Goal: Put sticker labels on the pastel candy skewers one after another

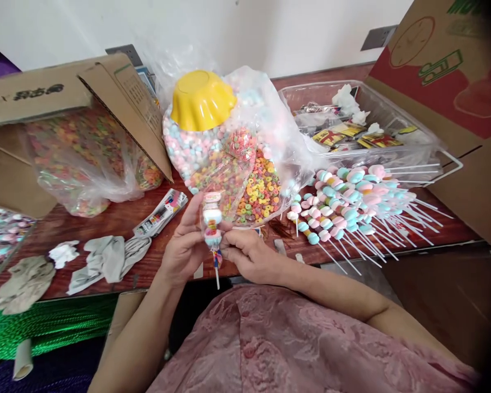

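Observation:
A candy skewer (213, 225), with marshmallow pieces inside a clear wrapper on a white stick, stands upright in front of my chest. My left hand (185, 245) grips it from the left, fingers closed on the wrapper. My right hand (247, 252) pinches the wrapper's lower end near the stick. Just behind the hands lies a clear bag of coloured cereal rings (251, 183).
A heap of finished skewers (354, 199) lies to the right on the wooden table (106, 221). Behind it stand a clear tray (393, 158), a bag of pastel marshmallows under a yellow bowl (202, 100), and cardboard boxes (454, 93). Crumpled cloths (108, 259) and green twine (45, 327) lie left.

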The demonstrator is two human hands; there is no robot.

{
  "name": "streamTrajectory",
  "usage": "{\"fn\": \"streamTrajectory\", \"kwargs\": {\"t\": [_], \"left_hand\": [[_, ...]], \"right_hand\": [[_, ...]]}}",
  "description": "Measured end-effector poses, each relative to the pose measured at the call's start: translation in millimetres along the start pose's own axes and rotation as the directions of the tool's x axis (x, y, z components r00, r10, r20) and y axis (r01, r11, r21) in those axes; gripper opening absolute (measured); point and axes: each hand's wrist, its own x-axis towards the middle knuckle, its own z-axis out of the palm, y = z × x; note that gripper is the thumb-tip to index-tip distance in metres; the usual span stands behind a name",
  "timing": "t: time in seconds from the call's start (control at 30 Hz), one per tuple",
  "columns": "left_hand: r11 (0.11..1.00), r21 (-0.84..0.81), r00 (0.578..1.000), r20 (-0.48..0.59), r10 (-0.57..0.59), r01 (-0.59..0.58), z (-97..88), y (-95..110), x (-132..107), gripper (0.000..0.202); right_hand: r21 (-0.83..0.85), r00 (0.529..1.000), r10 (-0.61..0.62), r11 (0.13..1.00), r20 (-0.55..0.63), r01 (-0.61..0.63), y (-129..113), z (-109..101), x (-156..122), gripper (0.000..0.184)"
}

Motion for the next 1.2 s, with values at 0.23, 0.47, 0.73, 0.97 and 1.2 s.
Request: {"fn": "streamTrajectory", "kwargs": {"t": [0.23,0.47,0.73,0.97,1.2], "left_hand": [[0.959,0.186,0.951,-0.186,0.249,-0.215,-19.4,-1.1,-55.8,0.057],[0.814,0.487,0.928,-0.339,-0.156,0.315,-61.7,14.9,-134.0,0.077],[-0.255,0.917,0.859,-0.383,-0.339,0.308,-137.2,-18.6,-193.1,0.027],[-0.212,0.867,0.892,0.435,-0.120,-0.451,-22.4,-43.5,-39.3,0.026],[-0.363,0.766,0.842,0.427,-0.329,-0.530,22.0,-68.6,29.9,0.023]], "right_hand": [[0.313,0.924,0.338,0.871,0.179,-0.379,6.4,38.9,19.7,0.018],[0.464,0.925,0.103,0.841,0.366,-0.277,-20.2,117.6,3.2,0.012],[-0.401,0.793,-0.103,0.819,0.600,0.410,-2.5,51.0,-6.9,0.018],[-0.900,0.981,0.042,0.393,-0.189,-0.190,15.6,-129.1,-38.2,0.024],[-0.831,0.838,-0.027,-0.117,-0.545,-0.544,8.8,-218.0,-89.5,0.024]]}}
